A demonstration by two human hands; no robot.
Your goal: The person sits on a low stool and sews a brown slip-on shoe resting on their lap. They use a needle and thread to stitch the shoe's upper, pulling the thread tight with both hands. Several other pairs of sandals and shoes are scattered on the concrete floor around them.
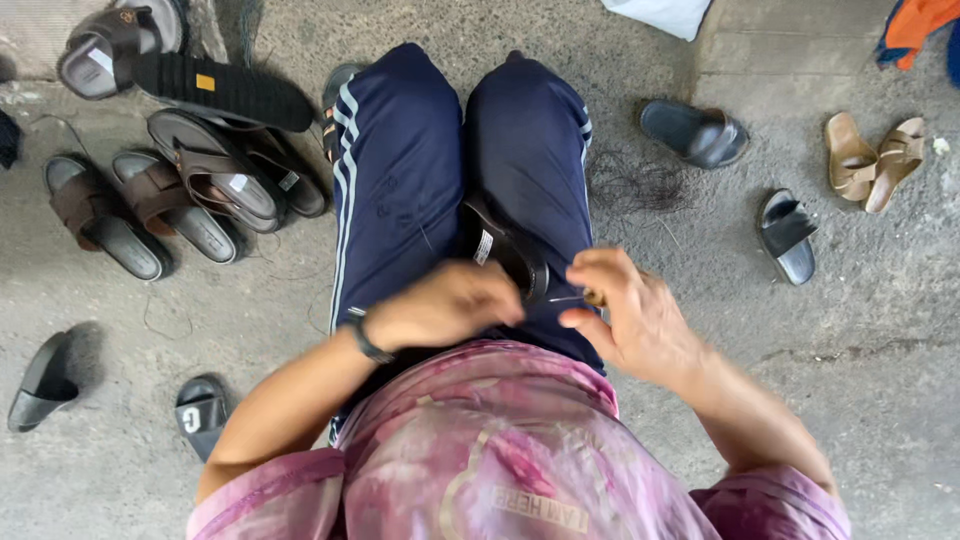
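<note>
Concrete floor [880, 330] is carrying scattered sandals; a dark sandal [505, 250] is lying across the person's lap, long axis slanting away. Left hand [445, 305] is clamping its near end, while right hand [625, 310] fingers are pinching a needle [570, 298] just beside it.

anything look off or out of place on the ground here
Yes. The footwear lies scattered, not paired: two black slides lie apart at different angles, a black sandal is flipped sole-up on the brown sandals, and a tangle of dark thread sits loose on the concrete floor.
</note>
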